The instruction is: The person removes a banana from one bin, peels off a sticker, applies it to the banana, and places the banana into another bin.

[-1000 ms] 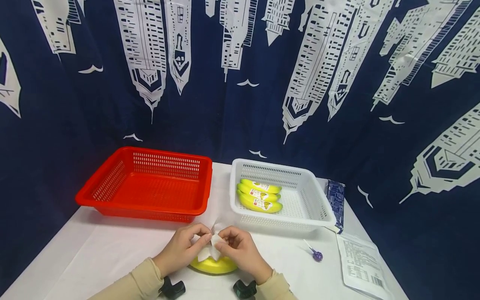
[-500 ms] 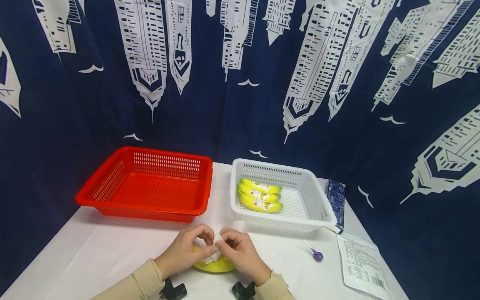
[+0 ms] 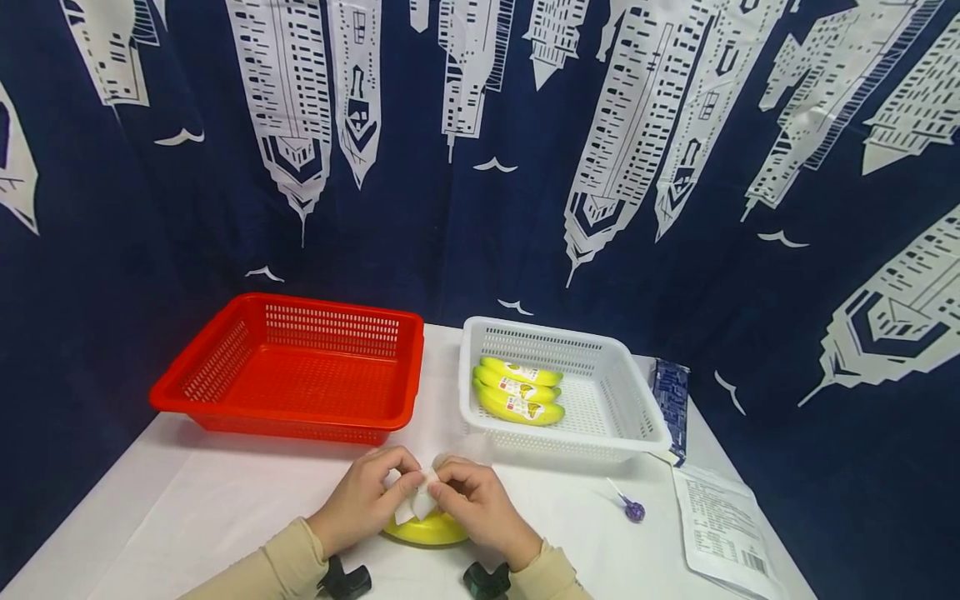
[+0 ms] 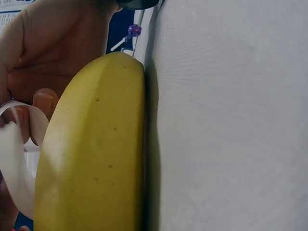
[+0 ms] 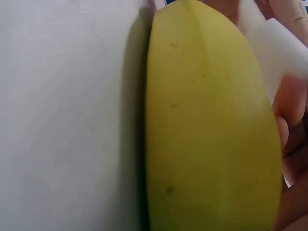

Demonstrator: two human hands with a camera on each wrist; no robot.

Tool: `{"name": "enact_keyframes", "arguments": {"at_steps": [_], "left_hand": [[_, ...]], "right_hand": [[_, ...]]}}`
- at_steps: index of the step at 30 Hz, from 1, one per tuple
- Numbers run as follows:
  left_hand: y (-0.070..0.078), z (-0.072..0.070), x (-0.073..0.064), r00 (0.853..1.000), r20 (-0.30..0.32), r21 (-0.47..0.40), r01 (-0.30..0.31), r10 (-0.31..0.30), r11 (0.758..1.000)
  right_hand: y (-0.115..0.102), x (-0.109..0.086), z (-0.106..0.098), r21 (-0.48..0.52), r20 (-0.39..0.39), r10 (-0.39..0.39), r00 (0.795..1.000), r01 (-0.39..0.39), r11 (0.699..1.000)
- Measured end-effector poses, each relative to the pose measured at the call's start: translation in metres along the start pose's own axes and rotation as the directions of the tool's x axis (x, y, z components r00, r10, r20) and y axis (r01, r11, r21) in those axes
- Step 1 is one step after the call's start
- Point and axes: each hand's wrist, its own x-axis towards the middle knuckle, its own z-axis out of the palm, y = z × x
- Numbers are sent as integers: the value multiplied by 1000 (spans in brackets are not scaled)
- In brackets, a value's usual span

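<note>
A yellow banana [image 3: 427,532] lies on the white table in front of me, under both hands. Over it, my left hand [image 3: 366,502] pinches one side of a white strip [image 3: 406,505] between thumb and index finger. My right hand [image 3: 480,505] holds the strip's other side in the same way, the fingertips of both hands close together. Seen from the left wrist, the strip [image 4: 14,166] curls in a loop beside the banana [image 4: 96,149]. The right wrist view shows the strip [image 5: 275,50] next to the banana's upper edge; most of the left hand is hidden there.
A red basket [image 3: 300,423] stands at the back left. The white basket [image 3: 622,442] at the back right holds several labelled bananas [image 3: 519,392]. Farther right are a purple lollipop [image 3: 634,510], a white printed pouch [image 3: 726,527] and a dark blue packet [image 3: 670,408].
The fingertips drew together with the strip bunched between them half a second ago, and now the strip is spread again as the left fingers sit slightly farther left. The banana stays put.
</note>
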Motion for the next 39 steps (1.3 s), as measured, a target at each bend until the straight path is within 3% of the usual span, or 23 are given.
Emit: {"name": "enact_keyframes", "arguments": {"at_steps": [8, 13, 19, 22, 25, 27, 33, 39], "left_hand": [[-1, -7, 2, 995, 68, -82, 80, -74, 993], [-2, -9, 3, 979, 152, -158, 162, -138, 974], [-2, -9, 4, 965, 208, -262, 211, -158, 942], [-2, -8, 3, 957, 233, -254, 231, -172, 939], [-1, -5, 2, 954, 244, -219, 230, -175, 948], [-1, -4, 1, 960, 219, -188, 218, -175, 958], [-3, -5, 1, 980, 136, -221, 173, -146, 960], [-2, -11, 5, 980, 167, -221, 146, -110, 964]], "right_hand": [[-6, 0, -6, -74, -14, 76, 997, -77, 994], [-7, 0, -9, -16, -1, 70, 998, -70, 997], [-5, -2, -8, 37, 0, 103, 995, -103, 994], [-5, -3, -7, 42, -16, 110, 994, -110, 993], [-5, -3, -5, 62, -1, 107, 994, -107, 992], [-4, -3, -4, 75, 25, 91, 995, -93, 993], [-5, -4, -5, 51, 35, 111, 993, -113, 992], [-8, -1, -10, 48, 46, 120, 992, -122, 991]]}}
